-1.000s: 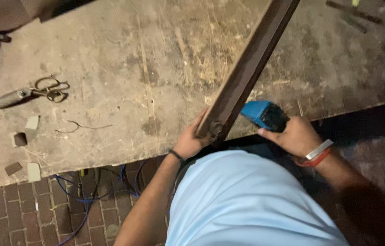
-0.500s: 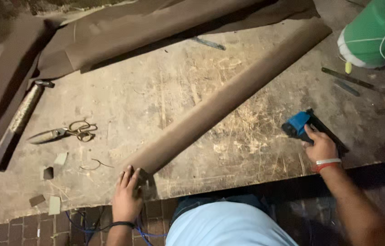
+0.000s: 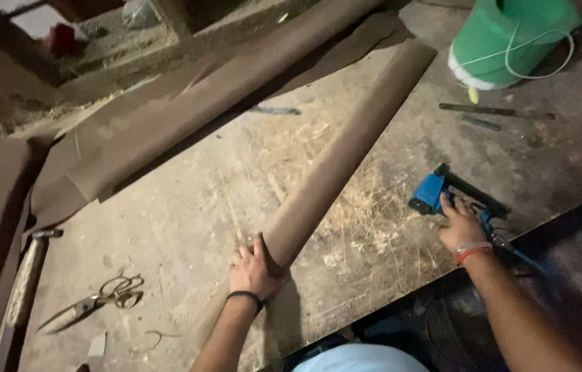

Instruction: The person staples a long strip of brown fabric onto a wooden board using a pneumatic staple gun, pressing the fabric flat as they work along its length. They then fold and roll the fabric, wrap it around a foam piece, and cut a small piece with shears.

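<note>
Since half a second ago my view has tipped and drawn closer, so the brown fabric-covered board [image 3: 346,155] now runs steeply from near my left hand [image 3: 253,270] up toward the green roll [image 3: 504,41] at the far right, and my left hand has shifted from beside its near end to lie right on it. My fingers are spread and curled over that end, pressing it flat on the tabletop [image 3: 187,207] so the long piece lies steady; it is a hold from above, not a full wrap.

My right hand [image 3: 461,224] rests on the blue staple gun [image 3: 452,196], which lies on the tabletop near the front edge, well apart from the board. My palm covers the handle, fingers loosely bent over it; I cannot tell whether they close fully round it. The tool sits within easy reach of that arm.

Off to the left, scissors [image 3: 98,300] lie open on the tabletop, and a hammer [image 3: 29,275] lies along the edge beyond them. Loose brown sheet material [image 3: 167,117] is draped across the back.
</note>
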